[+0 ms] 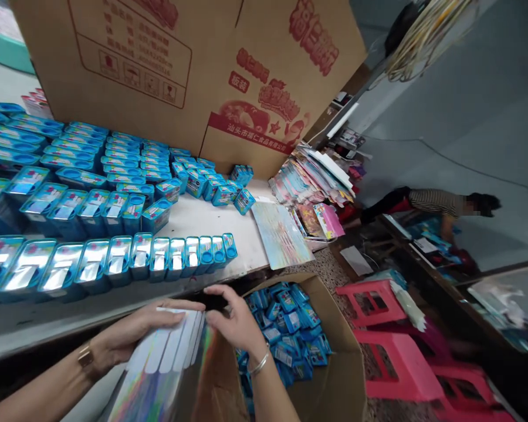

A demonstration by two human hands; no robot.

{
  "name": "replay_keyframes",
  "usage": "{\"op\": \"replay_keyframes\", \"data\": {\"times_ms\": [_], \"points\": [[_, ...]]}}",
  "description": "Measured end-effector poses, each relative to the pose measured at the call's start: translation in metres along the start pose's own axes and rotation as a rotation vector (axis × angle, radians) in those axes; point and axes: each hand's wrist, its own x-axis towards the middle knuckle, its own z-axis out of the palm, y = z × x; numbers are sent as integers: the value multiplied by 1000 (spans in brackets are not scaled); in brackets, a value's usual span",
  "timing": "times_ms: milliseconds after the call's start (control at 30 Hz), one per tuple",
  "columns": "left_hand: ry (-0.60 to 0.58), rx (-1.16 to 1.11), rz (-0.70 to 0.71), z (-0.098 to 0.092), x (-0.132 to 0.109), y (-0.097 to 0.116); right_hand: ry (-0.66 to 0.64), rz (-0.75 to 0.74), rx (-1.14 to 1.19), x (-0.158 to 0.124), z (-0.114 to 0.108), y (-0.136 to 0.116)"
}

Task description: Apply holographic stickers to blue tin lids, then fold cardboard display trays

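Note:
My left hand (pixel 134 328) grips a stack of shiny, rainbow-sheened cards (pixel 162 357), fanned slightly so that several pale rounded ends overlap. My right hand (pixel 235 322) is at the right side of the stack, thumb and forefinger apart, the thumb close to the edge; whether it touches the cards I cannot tell. On the white table (pixel 202 220) beyond my hands stand rows of small blue boxes (pixel 94 261) with shiny tops. Right of the stack, an open carton (pixel 343 351) holds a heap of blue boxes (pixel 286 319).
A large printed cardboard box (pixel 193 76) stands behind the rows. A pastel sheet (pixel 281 234) lies at the table's end, beside stacked printed sheets (pixel 308 176). Pink stools (pixel 396 363) stand on the right. Farther off, a person (pixel 435 202) bends over another table.

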Motion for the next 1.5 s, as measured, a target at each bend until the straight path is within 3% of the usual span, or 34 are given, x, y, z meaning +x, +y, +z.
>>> {"op": "replay_keyframes", "data": {"times_ms": [100,233,333,433,533,667,800,1000,1300,1400,1500], "points": [[-52,143,43,-4,-4,6,-1,67,22,-24,11,15],[247,904,403,-11,-5,10,134,105,-74,-40,8,2],[303,1199,611,2,-6,10,164,46,-286,-43,-1,-24],[210,1092,574,30,-6,14,159,-61,-432,-39,-5,-44],[144,880,486,48,0,19,190,-199,-532,-32,-3,-44],[73,541,388,48,11,20,288,-466,-680,-27,4,-27],[98,355,310,44,17,15,367,-637,-704,-26,11,-15],[130,291,326,43,29,8,380,-492,-487,-22,13,-15],[174,281,339,36,37,8,325,-534,-531,-15,9,-14],[298,457,389,26,44,4,310,-524,-588,-17,5,-21],[491,622,456,15,54,-6,218,-393,-589,-11,-8,-32]]}}
